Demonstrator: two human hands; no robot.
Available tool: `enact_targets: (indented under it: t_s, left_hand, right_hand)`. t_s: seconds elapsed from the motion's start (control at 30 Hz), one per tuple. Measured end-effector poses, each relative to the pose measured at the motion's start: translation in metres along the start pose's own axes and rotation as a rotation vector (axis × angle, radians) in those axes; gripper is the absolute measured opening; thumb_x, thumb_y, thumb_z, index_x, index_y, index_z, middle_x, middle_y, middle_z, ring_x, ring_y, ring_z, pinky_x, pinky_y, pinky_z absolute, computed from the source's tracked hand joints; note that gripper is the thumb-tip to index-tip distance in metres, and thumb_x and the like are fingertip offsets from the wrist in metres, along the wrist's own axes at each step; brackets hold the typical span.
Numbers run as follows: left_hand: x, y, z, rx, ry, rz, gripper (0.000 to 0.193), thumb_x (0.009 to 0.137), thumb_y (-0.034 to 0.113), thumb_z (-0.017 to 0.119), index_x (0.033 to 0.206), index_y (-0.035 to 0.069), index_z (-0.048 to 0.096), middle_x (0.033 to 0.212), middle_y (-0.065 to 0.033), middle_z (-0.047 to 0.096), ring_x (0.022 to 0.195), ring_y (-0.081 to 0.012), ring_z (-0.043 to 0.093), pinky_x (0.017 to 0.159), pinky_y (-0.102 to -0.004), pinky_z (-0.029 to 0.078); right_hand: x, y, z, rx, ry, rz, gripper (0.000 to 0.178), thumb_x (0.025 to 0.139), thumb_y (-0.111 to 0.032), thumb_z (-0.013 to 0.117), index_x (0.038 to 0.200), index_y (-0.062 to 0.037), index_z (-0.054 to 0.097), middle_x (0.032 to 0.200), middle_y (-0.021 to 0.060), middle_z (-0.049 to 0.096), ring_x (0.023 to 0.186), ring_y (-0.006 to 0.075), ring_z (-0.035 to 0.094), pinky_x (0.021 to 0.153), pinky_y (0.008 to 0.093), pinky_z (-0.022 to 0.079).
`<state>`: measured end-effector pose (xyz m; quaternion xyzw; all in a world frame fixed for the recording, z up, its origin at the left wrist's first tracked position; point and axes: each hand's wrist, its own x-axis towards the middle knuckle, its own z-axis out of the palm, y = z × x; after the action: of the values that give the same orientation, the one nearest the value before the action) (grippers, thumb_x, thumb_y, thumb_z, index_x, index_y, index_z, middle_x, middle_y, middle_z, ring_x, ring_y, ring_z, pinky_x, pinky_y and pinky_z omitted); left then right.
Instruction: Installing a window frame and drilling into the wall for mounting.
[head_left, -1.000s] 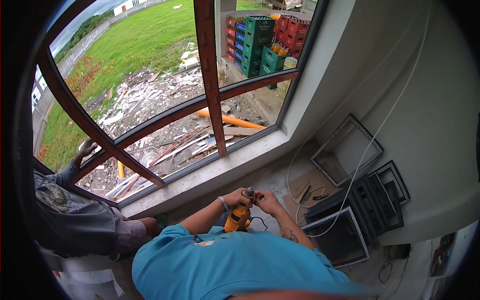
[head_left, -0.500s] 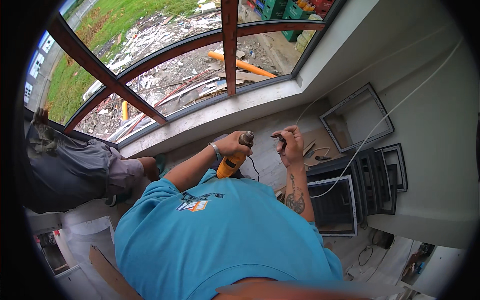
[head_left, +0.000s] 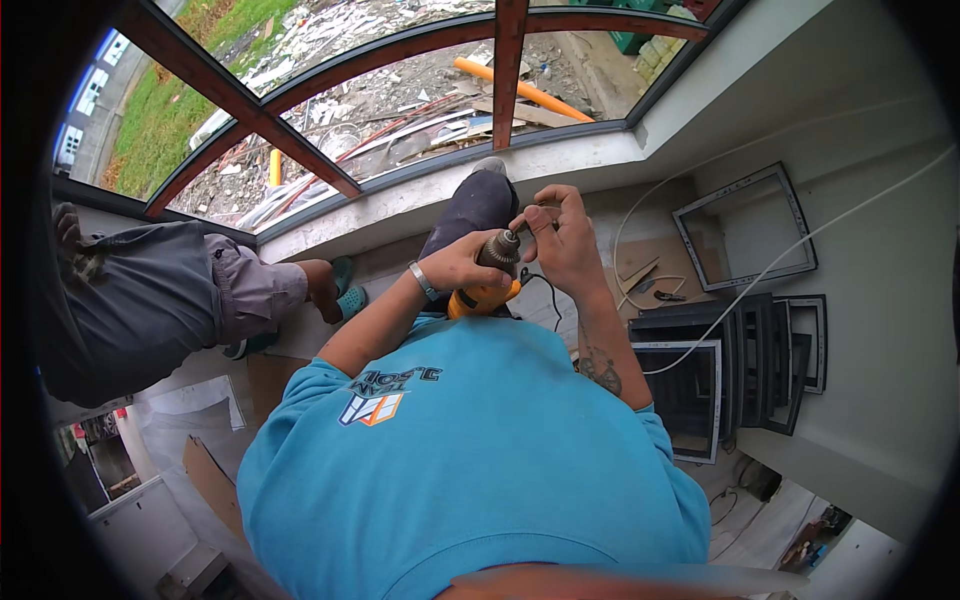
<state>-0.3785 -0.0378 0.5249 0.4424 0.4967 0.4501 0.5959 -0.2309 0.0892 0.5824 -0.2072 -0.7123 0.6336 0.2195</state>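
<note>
A yellow power drill [head_left: 483, 299] points away from me at the front of my shirt. My left hand [head_left: 466, 266] is wrapped round the drill's upper part, close to its metal chuck [head_left: 499, 250]. At the chuck's mouth, the fingertips of my right hand [head_left: 560, 238] pinch a small thin piece [head_left: 515, 229] that looks like a drill bit. Most of that piece is hidden by the fingers, and I cannot tell how deep it sits in the chuck. A dark cord [head_left: 552, 300] loops down beside the drill.
Ahead stands a large window frame [head_left: 502, 85] above a pale sill [head_left: 420, 185]. To the right, dark frames [head_left: 745, 360] lean in a stack, with another frame [head_left: 748, 228] against the wall. A white cable [head_left: 800, 245] crosses there. Another person [head_left: 150, 300] is at the left.
My right hand has moved left to the chuck, bringing its small piece to the drill's tip. The drill has tipped more upright, and my raised leg now shows beyond it.
</note>
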Motion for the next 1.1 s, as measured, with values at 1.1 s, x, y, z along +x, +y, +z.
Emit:
enact_targets:
  t_s: [1.1]
  left_hand:
    - [0.033,-0.003,-0.028,-0.063,-0.009,-0.009,0.065,0.081,0.026,0.077,0.129,-0.001,0.042,0.119,-0.0133,0.061,0.113,-0.0166,0.056,0.100,-0.0315,0.042]
  right_hand:
    - [0.044,0.020,-0.027,-0.203,-0.045,-0.065,0.018,0.090,-0.011,0.061,0.101,0.0005,0.053,0.081,0.0147,0.069,0.077,0.0258,0.071,0.067,0.0335,0.054]
